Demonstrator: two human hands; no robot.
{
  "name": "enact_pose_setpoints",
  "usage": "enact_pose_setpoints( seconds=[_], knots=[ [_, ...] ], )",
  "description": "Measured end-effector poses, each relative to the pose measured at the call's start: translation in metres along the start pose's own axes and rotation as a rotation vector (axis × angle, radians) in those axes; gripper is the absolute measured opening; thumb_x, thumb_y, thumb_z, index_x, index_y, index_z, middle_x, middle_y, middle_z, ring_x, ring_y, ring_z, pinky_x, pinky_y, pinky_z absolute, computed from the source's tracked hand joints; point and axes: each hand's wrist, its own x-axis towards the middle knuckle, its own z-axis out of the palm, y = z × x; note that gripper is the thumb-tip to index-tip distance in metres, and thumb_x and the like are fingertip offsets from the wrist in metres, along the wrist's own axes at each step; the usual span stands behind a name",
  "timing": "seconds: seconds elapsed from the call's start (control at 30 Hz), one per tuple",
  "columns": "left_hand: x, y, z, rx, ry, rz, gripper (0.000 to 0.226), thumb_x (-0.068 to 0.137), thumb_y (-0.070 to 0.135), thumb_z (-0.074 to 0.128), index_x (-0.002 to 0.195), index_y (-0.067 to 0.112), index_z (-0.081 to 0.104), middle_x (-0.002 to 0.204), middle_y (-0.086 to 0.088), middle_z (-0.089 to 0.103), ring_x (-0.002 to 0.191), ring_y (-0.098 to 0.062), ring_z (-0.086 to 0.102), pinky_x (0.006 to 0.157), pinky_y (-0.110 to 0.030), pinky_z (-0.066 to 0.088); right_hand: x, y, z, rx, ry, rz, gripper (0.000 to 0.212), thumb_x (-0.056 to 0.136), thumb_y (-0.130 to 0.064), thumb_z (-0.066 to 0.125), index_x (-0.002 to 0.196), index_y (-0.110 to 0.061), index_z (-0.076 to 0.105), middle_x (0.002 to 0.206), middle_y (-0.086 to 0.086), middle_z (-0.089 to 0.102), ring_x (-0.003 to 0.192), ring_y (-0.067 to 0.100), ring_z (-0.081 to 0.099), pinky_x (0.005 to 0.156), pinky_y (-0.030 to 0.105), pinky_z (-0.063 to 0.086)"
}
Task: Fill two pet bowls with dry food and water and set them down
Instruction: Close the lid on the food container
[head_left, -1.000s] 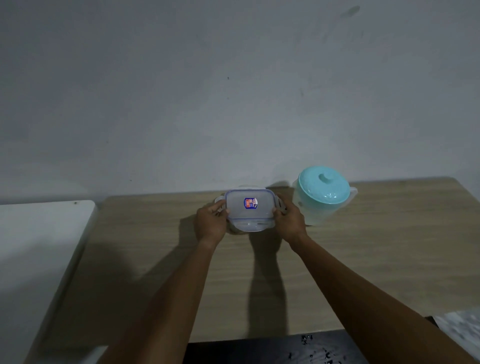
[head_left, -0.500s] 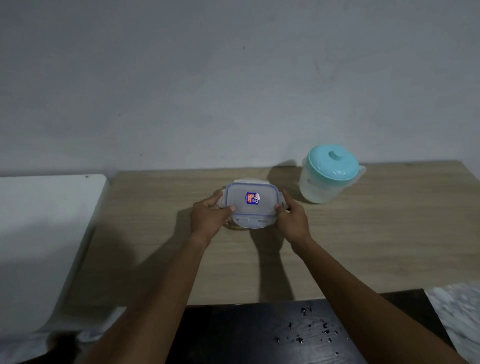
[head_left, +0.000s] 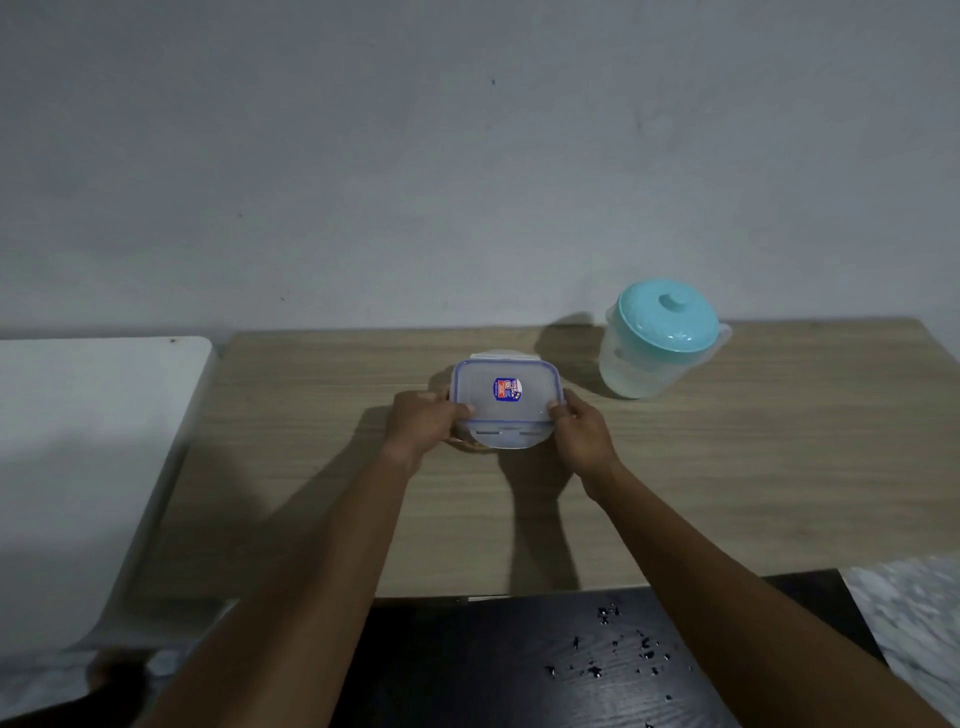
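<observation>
You hold the lidded food box (head_left: 506, 410) by its short ends, your left hand (head_left: 423, 421) and right hand (head_left: 582, 428) each curled round one. Its long side runs across between them, over the table (head_left: 311, 467). Whether it rests on something beneath is hard to tell. The water jug (head_left: 657, 338) stands back and to the right, nearer your right hand.

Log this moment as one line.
left hand: grips lidded container, left edge | right hand: grips right edge | teal-lidded pitcher: upright on table, untouched
</observation>
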Motion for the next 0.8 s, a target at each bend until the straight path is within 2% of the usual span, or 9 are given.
enact_pose_setpoints(
  seconds=[0.1, 0.2, 0.27, 0.37, 0.5, 0.57, 0.67, 0.73, 0.8],
  knots=[
    [0.012, 0.008, -0.006, 0.419, -0.058, 0.287, 0.097, 0.058, 0.029, 0.090, 0.144, 0.014, 0.047, 0.146, -0.002, 0.050, 0.131, -0.018, 0.051, 0.103, -0.043, 0.048, 0.013, -0.016, -0.018, -0.240, -0.153, -0.129, 0.109, 0.061, -0.063, 0.084, 0.154, -0.029, 0.038, 0.155, 0.005, 0.044, 0.140, 0.024, 0.046, 0.114, 0.044, 0.042],
    [0.021, 0.023, -0.007, 0.788, -0.295, 0.415, 0.141, 0.039, 0.040, 0.095, 0.156, 0.019, 0.019, 0.159, 0.003, 0.026, 0.141, -0.017, 0.033, 0.104, -0.034, 0.046, 0.035, -0.045, -0.028, -0.771, -0.492, -0.342, 0.149, 0.045, -0.062, 0.087, 0.164, -0.022, 0.005, 0.171, 0.007, 0.016, 0.156, 0.026, 0.019, 0.123, 0.040, 0.024],
    [0.026, 0.029, -0.004, 0.987, -0.312, 0.462, 0.138, 0.040, 0.038, 0.095, 0.155, 0.017, 0.021, 0.155, -0.001, 0.034, 0.136, -0.020, 0.040, 0.101, -0.032, 0.045, 0.047, -0.062, -0.024, -1.033, -0.565, -0.341, 0.141, 0.055, -0.045, 0.095, 0.163, -0.016, 0.010, 0.168, 0.008, 0.024, 0.151, 0.028, 0.030, 0.108, 0.029, 0.030],
    [0.034, 0.032, 0.001, 1.131, -0.210, 0.540, 0.115, 0.048, 0.036, 0.091, 0.147, 0.018, 0.035, 0.136, -0.006, 0.051, 0.122, -0.026, 0.052, 0.092, -0.031, 0.046, 0.058, -0.064, -0.012, -1.095, -0.529, -0.339, 0.120, 0.065, -0.029, 0.093, 0.160, -0.013, 0.021, 0.158, 0.009, 0.035, 0.140, 0.029, 0.043, 0.082, 0.024, 0.029],
    [0.026, 0.014, -0.001, 0.888, -0.167, 0.497, 0.122, 0.055, 0.027, 0.089, 0.155, 0.017, 0.020, 0.153, -0.003, 0.038, 0.138, -0.020, 0.039, 0.099, -0.023, 0.038, 0.049, -0.043, -0.013, -0.844, -0.468, -0.287, 0.140, 0.060, -0.026, 0.096, 0.163, -0.012, 0.002, 0.162, 0.020, 0.018, 0.151, 0.035, 0.025, 0.114, 0.031, 0.031],
    [0.011, -0.001, -0.002, 0.695, -0.083, 0.463, 0.111, 0.055, 0.022, 0.091, 0.150, 0.016, 0.033, 0.138, -0.005, 0.054, 0.127, -0.023, 0.051, 0.081, -0.018, 0.040, 0.033, -0.024, -0.013, -0.614, -0.318, -0.243, 0.141, 0.051, -0.036, 0.096, 0.162, -0.012, 0.014, 0.159, 0.019, 0.029, 0.148, 0.032, 0.032, 0.114, 0.033, 0.036],
    [-0.001, -0.024, -0.001, 0.421, -0.030, 0.416, 0.063, 0.053, 0.018, 0.094, 0.110, 0.019, 0.069, 0.098, 0.000, 0.075, 0.082, -0.012, 0.070, 0.059, -0.014, 0.051, 0.005, 0.003, -0.008, -0.266, -0.114, -0.224, 0.095, 0.051, -0.045, 0.087, 0.138, -0.020, 0.059, 0.120, 0.001, 0.072, 0.103, 0.012, 0.070, 0.089, 0.035, 0.056],
    [-0.007, -0.034, -0.002, 0.345, 0.013, 0.408, 0.052, 0.052, 0.023, 0.095, 0.100, 0.019, 0.076, 0.091, 0.001, 0.077, 0.074, -0.006, 0.070, 0.067, -0.028, 0.060, -0.012, 0.012, -0.004, -0.197, -0.025, -0.208, 0.064, 0.059, -0.037, 0.084, 0.121, -0.025, 0.069, 0.100, -0.007, 0.077, 0.079, 0.000, 0.069, 0.078, 0.030, 0.056],
    [-0.018, -0.042, -0.001, 0.311, 0.047, 0.432, 0.052, 0.053, 0.024, 0.095, 0.101, 0.019, 0.076, 0.093, 0.002, 0.077, 0.074, -0.003, 0.069, 0.070, -0.032, 0.060, -0.030, 0.017, -0.003, -0.120, 0.011, -0.198, 0.056, 0.066, -0.033, 0.085, 0.119, -0.029, 0.069, 0.100, -0.011, 0.077, 0.078, -0.005, 0.069, 0.077, 0.030, 0.058]
  ],
)
